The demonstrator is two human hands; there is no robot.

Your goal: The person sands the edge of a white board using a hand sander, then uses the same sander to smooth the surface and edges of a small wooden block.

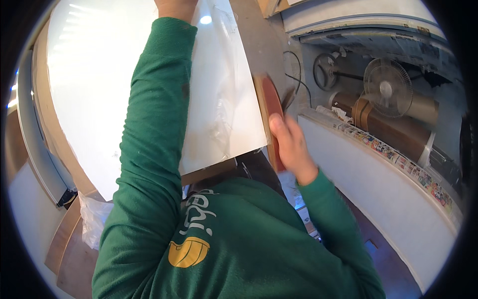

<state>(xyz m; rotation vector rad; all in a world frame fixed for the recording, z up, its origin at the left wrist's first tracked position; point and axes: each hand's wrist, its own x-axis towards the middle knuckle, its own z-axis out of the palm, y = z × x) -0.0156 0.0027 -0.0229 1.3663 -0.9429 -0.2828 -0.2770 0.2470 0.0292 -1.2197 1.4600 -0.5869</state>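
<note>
Board (94, 94) lies under our left hand (177, 8), far, maybe kept still; grip we can't tell. Right hand (295, 147), apart, clamps red block (271, 97) by board's right edge.

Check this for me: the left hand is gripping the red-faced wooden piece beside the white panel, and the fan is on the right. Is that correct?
Not quite: the head view shows the right hand gripping the red-faced wooden piece beside the white panel. The fan is on the right, as you said.
</note>
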